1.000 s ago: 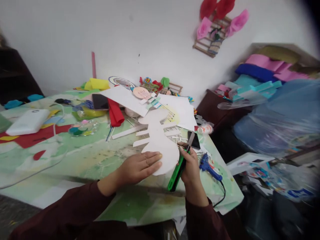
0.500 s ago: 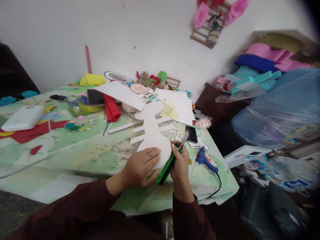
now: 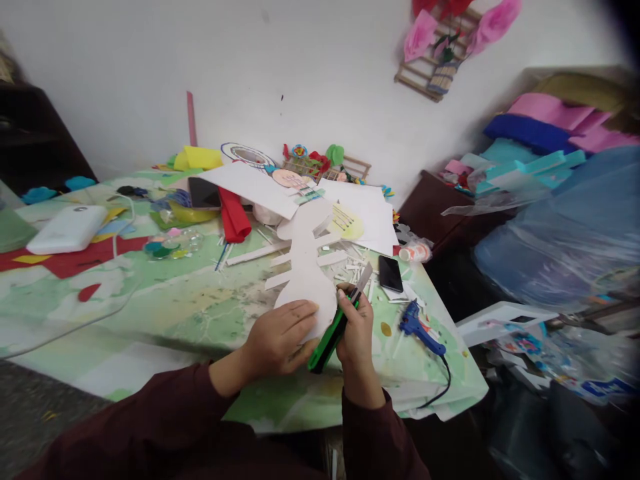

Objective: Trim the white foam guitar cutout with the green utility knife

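Observation:
A white board cutout (image 3: 306,267) with rounded lobes and thin strips sticking out at its sides is held above the table's front part. My left hand (image 3: 283,333) grips its near lobe, fingers over the top and thumb underneath. In my right hand (image 3: 356,330) is a green and black utility knife (image 3: 327,343), its blade out and pointing up and away from me. The knife lies close along the right edge of the near lobe. Whether the right fingertips also touch the cutout I cannot tell.
A blue glue gun (image 3: 420,327) with a black cord lies right of my hands, near a dark phone (image 3: 390,273). White scraps (image 3: 350,270) are strewn behind the knife. White sheets (image 3: 367,210) and a red roll (image 3: 233,215) lie farther back. A white power bank (image 3: 67,229) is at left.
The camera view has turned slightly left, so the surroundings sit farther right. Both hands keep their hold, and the cutout and knife have hardly moved.

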